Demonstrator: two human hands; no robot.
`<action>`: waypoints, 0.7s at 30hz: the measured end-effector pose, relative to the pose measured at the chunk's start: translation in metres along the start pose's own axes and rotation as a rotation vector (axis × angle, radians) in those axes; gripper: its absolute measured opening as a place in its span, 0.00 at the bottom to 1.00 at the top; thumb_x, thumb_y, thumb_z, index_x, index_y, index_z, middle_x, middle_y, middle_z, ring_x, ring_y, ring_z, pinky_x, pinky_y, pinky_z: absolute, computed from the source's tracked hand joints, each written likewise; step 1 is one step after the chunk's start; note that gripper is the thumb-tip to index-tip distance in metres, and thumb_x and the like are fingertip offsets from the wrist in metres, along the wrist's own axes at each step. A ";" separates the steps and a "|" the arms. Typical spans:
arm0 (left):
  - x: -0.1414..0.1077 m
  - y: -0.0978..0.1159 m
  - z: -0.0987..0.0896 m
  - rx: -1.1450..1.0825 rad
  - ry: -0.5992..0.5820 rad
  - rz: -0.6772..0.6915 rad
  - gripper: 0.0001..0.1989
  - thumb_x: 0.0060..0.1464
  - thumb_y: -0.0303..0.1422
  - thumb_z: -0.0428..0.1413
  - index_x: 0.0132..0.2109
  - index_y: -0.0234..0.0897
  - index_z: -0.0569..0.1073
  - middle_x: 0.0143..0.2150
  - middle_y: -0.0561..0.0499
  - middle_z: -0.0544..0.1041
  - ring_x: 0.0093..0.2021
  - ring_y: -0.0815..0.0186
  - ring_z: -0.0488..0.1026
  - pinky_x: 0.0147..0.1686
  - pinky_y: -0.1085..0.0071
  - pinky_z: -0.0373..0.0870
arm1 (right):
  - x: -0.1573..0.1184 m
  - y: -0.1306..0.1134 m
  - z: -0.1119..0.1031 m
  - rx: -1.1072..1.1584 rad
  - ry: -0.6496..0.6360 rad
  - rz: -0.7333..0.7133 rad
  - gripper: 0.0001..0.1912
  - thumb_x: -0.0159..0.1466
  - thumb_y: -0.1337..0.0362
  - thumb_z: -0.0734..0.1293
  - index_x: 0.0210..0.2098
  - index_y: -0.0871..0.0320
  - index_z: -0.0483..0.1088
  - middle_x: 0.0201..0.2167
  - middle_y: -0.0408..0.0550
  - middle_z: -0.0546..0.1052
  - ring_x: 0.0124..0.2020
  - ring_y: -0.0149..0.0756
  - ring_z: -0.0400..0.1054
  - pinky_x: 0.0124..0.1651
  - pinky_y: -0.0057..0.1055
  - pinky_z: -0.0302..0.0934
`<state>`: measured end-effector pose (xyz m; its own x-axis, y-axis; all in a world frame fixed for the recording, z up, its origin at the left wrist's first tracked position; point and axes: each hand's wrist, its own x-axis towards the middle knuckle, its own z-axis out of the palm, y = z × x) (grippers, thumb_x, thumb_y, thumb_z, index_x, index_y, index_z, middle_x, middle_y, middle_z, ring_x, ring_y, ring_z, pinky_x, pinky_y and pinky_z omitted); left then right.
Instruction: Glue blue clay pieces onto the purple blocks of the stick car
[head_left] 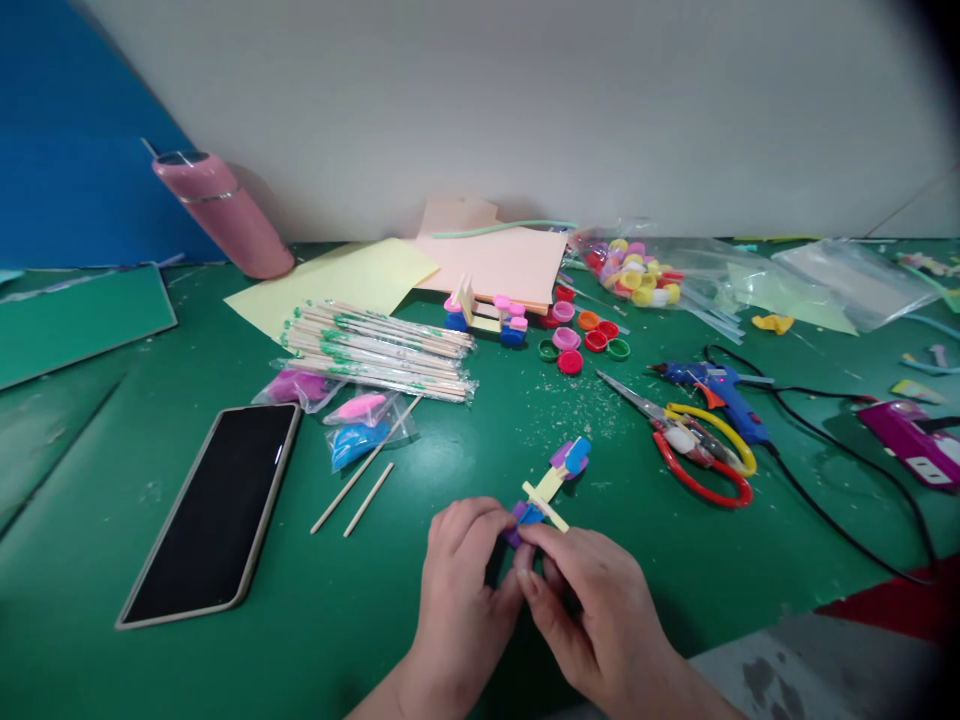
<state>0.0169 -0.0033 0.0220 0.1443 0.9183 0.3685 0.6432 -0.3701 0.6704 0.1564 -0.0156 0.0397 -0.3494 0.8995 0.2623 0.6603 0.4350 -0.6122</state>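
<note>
Near the table's front edge, a small craft piece (551,487) of pale yellow sticks with purple and blue clay parts is held between both hands. My left hand (469,590) has its fingers closed at the purple end. From the right, my right hand (600,605) pinches the same end with thumb and forefinger; the fingertips hide part of it. The far end, with a blue and purple lump, points up and to the right. A similar piece (487,315) with pink and blue parts stands farther back on the table.
Wrapped stick bundles (375,345), clay bags (356,440) and a phone (214,510) lie left. Bottle caps (570,361) are behind the hands. Scissors (701,470), a blue glue gun (712,390) and its black cord lie right. A pink bottle (225,215) leans at the wall.
</note>
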 end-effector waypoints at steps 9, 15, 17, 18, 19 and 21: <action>0.000 0.000 0.001 0.011 0.027 0.012 0.09 0.46 0.27 0.57 0.36 0.38 0.67 0.33 0.50 0.72 0.33 0.65 0.70 0.32 0.66 0.70 | -0.011 0.004 -0.006 0.154 0.114 -0.080 0.10 0.58 0.72 0.61 0.40 0.60 0.65 0.20 0.43 0.67 0.21 0.31 0.59 0.25 0.29 0.52; -0.003 -0.001 -0.002 0.055 0.045 0.044 0.09 0.47 0.25 0.56 0.37 0.39 0.68 0.36 0.50 0.71 0.36 0.65 0.69 0.34 0.68 0.69 | -0.019 0.018 -0.008 0.158 0.149 -0.018 0.08 0.59 0.72 0.61 0.39 0.60 0.65 0.21 0.43 0.67 0.22 0.31 0.60 0.26 0.29 0.53; -0.003 -0.001 -0.002 0.076 0.048 0.080 0.09 0.47 0.24 0.56 0.38 0.39 0.69 0.36 0.49 0.70 0.36 0.65 0.69 0.34 0.68 0.69 | -0.021 0.021 -0.008 0.169 0.141 0.027 0.07 0.60 0.71 0.61 0.38 0.59 0.66 0.21 0.43 0.67 0.23 0.31 0.60 0.26 0.28 0.53; -0.003 -0.001 -0.002 0.083 0.049 0.091 0.10 0.47 0.24 0.56 0.38 0.39 0.69 0.37 0.49 0.70 0.36 0.65 0.69 0.35 0.68 0.69 | -0.022 0.023 -0.007 0.178 0.132 0.054 0.07 0.60 0.71 0.60 0.37 0.58 0.66 0.21 0.42 0.67 0.22 0.30 0.60 0.26 0.28 0.54; -0.003 -0.001 -0.002 0.087 0.048 0.097 0.10 0.47 0.23 0.55 0.38 0.39 0.69 0.37 0.49 0.70 0.36 0.65 0.69 0.35 0.68 0.69 | -0.022 0.023 -0.007 0.187 0.122 0.080 0.06 0.60 0.70 0.60 0.37 0.58 0.66 0.21 0.42 0.66 0.22 0.30 0.60 0.26 0.27 0.54; -0.003 0.000 -0.002 0.094 0.042 0.093 0.09 0.47 0.24 0.55 0.38 0.40 0.70 0.38 0.49 0.70 0.37 0.65 0.69 0.35 0.67 0.69 | -0.022 0.024 -0.006 0.199 0.111 0.120 0.06 0.61 0.70 0.60 0.36 0.57 0.67 0.21 0.42 0.66 0.22 0.30 0.60 0.26 0.27 0.54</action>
<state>0.0149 -0.0057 0.0219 0.1766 0.8731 0.4545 0.6965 -0.4371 0.5691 0.1844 -0.0248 0.0240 -0.1941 0.9481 0.2521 0.5447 0.3178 -0.7760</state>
